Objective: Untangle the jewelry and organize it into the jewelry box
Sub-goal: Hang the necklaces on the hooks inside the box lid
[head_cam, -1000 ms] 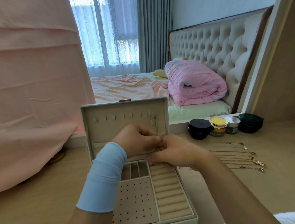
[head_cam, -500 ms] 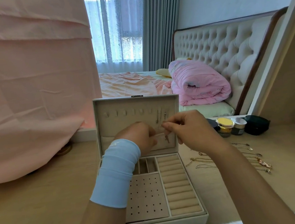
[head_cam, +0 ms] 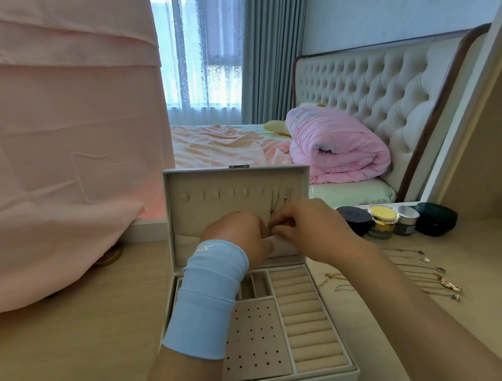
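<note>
necklace (head_cam: 273, 204) in right grip (head_cam: 307, 229), left grip (head_cam: 237, 237) beside

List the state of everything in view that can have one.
jewelry box, open, lid upright, ring rolls empty.
chains, hanging from the lid's right hooks.
left-hand grip, pinching the chains' lower ends.
right-hand grip, pinching the same chains.
necklaces, laid out separately, right of the box.
jars, lids on.
blanket, rolled up.
curtain, drawn aside.
</note>
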`<state>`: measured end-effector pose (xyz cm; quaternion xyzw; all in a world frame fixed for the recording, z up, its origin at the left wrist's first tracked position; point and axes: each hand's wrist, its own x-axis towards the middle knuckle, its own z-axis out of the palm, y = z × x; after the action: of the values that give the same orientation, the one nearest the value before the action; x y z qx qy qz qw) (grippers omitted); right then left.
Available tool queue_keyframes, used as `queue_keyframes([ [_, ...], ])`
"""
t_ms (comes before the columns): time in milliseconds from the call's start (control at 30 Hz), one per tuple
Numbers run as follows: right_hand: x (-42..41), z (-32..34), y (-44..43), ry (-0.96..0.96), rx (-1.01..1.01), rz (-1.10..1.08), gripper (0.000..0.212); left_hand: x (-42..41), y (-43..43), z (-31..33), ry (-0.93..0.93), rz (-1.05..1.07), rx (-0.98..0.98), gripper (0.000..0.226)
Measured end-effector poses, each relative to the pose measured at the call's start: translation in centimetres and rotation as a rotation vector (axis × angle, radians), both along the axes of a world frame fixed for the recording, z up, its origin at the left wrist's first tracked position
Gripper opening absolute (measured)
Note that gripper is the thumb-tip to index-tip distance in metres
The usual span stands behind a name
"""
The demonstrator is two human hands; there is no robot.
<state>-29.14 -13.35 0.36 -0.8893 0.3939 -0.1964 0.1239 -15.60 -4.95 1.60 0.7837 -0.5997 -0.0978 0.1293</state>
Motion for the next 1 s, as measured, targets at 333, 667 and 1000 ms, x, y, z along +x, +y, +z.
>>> queue_keyframes([
  [333, -4.2, 0.1, 0.6, -0.276, 0.175, 0.026, 0.025, -1.6, -0.4, -0.5, -0.103, -0.025, -0.332, 0.028],
  [667, -12.5, -2.5, -2.2, 0.189, 0.322, -0.137, 0.012, -9.9, -2.6, -3.5, -0.005, -0.353, -0.221, 0.02],
  [1000, -13.2, -5.9, -3.9, 0.248, 0.385, -0.171, 0.012, -13.3, -7.0, -6.6, -0.404, -0.32, 0.061, 0.024],
])
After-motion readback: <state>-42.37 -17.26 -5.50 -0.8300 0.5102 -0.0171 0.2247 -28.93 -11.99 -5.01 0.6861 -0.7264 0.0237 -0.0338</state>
